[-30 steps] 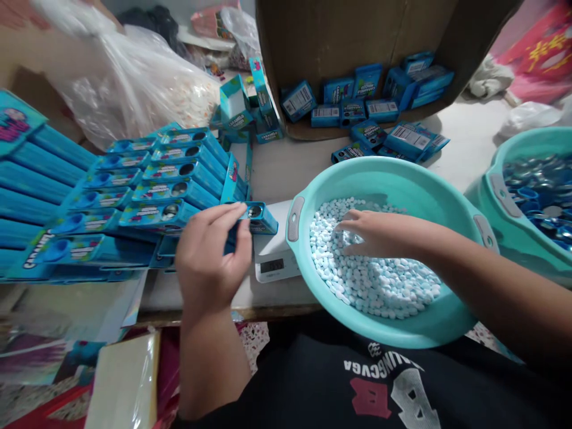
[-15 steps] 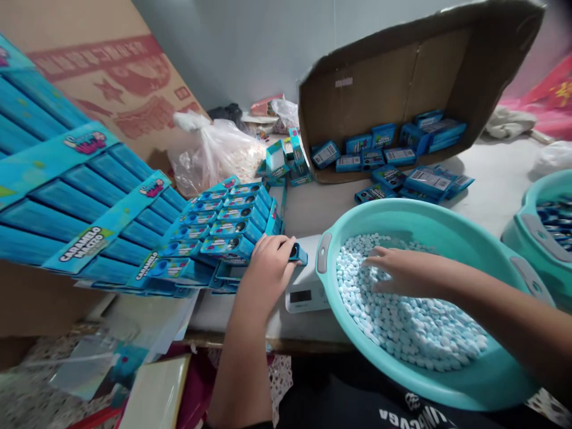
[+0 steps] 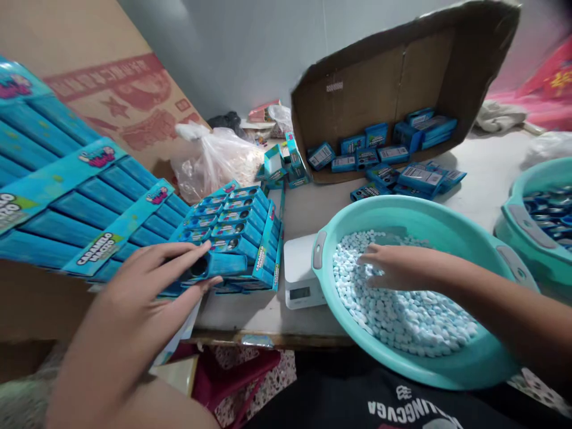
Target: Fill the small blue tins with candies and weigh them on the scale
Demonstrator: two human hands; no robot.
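Observation:
My left hand (image 3: 147, 298) pinches a small blue candy box (image 3: 227, 264) between thumb and fingers. The box lies on its side, its round dark opening facing left, at the near edge of a display tray of blue boxes (image 3: 243, 229). Whether it rests on the tray, I cannot tell. Over in a turquoise basin (image 3: 465, 223), my right hand (image 3: 388, 265) lies palm down on small pale blue and white candies (image 3: 397, 322), its fingers apart. A white digital scale (image 3: 299, 262) sits between the tray and the basin, partly under the basin's rim.
Stacked trays of blue boxes (image 3: 67, 196) rise on the left. Behind stand a tied plastic bag (image 3: 218, 155) and an open carton (image 3: 357, 95), with several blue packets (image 3: 420, 179) inside and before it. Another turquoise basin (image 3: 518, 196) stands at the right.
My left hand has carried the small box left, from above the scale to the display tray's near edge. My right hand stays among the candies. The view has shifted slightly.

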